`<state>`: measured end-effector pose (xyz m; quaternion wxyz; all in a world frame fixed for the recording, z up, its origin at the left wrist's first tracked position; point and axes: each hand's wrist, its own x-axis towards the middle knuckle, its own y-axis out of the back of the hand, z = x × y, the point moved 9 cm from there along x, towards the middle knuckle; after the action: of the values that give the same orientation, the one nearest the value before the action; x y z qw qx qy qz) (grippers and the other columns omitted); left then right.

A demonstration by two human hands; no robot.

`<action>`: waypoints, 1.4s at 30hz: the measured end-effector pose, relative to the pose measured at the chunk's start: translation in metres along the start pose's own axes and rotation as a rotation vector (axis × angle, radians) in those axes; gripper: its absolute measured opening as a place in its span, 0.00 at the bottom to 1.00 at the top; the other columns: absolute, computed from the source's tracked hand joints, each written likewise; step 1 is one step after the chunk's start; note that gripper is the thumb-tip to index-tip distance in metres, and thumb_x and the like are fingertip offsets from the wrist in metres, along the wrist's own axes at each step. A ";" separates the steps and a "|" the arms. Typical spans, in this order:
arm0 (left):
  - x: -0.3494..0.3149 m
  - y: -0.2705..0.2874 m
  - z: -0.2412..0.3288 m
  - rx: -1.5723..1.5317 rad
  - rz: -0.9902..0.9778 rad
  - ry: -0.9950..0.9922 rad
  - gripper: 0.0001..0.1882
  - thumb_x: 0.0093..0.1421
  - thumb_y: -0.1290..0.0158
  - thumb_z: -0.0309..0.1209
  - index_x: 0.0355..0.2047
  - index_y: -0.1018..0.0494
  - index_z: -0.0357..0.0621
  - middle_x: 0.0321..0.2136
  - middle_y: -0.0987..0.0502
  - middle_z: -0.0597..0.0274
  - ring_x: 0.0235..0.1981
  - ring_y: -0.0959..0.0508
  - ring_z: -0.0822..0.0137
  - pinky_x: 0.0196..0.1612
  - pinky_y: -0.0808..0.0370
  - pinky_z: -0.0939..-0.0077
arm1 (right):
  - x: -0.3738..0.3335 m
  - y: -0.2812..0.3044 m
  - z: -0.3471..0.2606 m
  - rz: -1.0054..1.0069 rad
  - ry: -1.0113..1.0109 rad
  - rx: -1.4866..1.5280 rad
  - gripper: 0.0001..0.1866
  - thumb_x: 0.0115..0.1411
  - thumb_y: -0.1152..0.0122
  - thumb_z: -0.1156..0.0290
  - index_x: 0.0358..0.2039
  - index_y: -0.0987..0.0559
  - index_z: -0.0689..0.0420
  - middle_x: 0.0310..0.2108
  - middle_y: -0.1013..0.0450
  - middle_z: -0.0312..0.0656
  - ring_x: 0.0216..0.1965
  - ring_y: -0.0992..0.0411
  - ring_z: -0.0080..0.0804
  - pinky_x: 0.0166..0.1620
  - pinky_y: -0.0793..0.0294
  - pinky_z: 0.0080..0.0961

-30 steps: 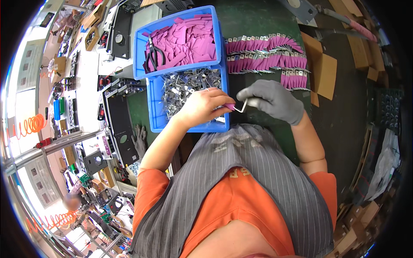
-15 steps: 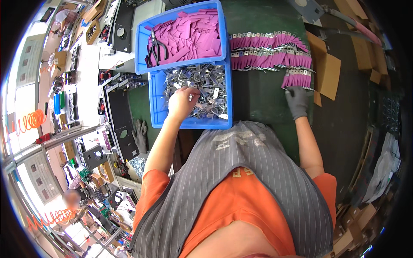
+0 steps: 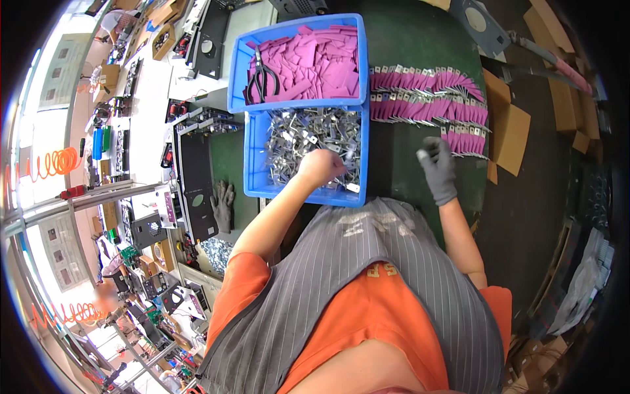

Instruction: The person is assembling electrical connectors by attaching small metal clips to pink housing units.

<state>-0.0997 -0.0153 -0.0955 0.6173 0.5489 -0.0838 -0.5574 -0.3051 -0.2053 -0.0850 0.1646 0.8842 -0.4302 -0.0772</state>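
Observation:
My bare left hand (image 3: pixel 323 167) is over the lower blue bin (image 3: pixel 251 161), its fingers curled closed low among small bent metal brackets (image 3: pixel 305 128). What the fingertips hold, if anything, is hidden. My right hand (image 3: pixel 438 172), in a dark grey glove, hovers above the green table with thumb and fingers apart and nothing visible between them. Just beyond it, to the right, a short row of metal brackets with pink strips (image 3: pixel 464 140) lies closely overlapped. Two longer rows of the same pieces (image 3: pixel 426 107) stretch behind it.
Behind the bracket bin, another blue bin (image 3: pixel 239 72) holds loose pink strips (image 3: pixel 321 62) and black-handled pliers (image 3: pixel 262 79). An empty grey glove (image 3: pixel 223 207) lies left of the bins. Cardboard (image 3: pixel 512 134) stands off the table's right side. A metal plate on an arm (image 3: pixel 482 26) is at the far right.
My right hand has drawn back from the short row, toward the left, and its fingers have parted. My left hand has shifted right and nearer within the bracket bin. The whole view has shifted slightly.

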 end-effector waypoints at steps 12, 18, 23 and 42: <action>-0.022 0.073 0.075 -0.855 0.073 -0.163 0.12 0.57 0.43 0.37 0.29 0.21 0.40 0.18 0.25 0.70 0.17 0.31 0.81 0.21 0.34 0.83 | -0.022 -0.051 -0.105 -0.455 -0.109 0.683 0.09 0.60 0.44 0.72 0.41 0.26 0.59 0.28 0.26 0.33 0.25 0.31 0.14 0.30 0.30 0.11; 0.029 0.213 0.018 -0.109 0.823 -0.039 0.13 0.52 0.43 0.41 0.34 0.21 0.48 0.31 0.21 0.57 0.34 0.21 0.60 0.38 0.26 0.70 | -0.023 -0.040 -0.098 -0.470 -0.040 0.510 0.10 0.59 0.47 0.76 0.42 0.25 0.59 0.34 0.27 0.34 0.32 0.32 0.14 0.33 0.32 0.12; 0.087 0.214 -0.029 -0.066 0.685 0.221 0.20 0.49 0.41 0.44 0.38 0.22 0.44 0.33 0.20 0.55 0.35 0.20 0.60 0.41 0.26 0.70 | -0.028 -0.041 -0.124 -0.447 0.337 0.282 0.12 0.57 0.49 0.76 0.41 0.23 0.60 0.31 0.30 0.36 0.30 0.34 0.19 0.36 0.33 0.17; -0.036 0.115 0.079 -0.602 0.515 -0.284 0.06 0.47 0.38 0.25 0.25 0.24 0.38 0.29 0.20 0.61 0.23 0.24 0.76 0.25 0.28 0.83 | -0.020 0.012 -0.196 -0.366 0.433 0.453 0.10 0.55 0.43 0.79 0.39 0.22 0.62 0.30 0.24 0.41 0.33 0.25 0.27 0.37 0.27 0.21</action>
<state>-0.1011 -0.0588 0.0419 0.8516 0.2228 -0.1357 -0.4545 -0.2717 -0.1520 0.1024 0.0353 0.9566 -0.2261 0.1807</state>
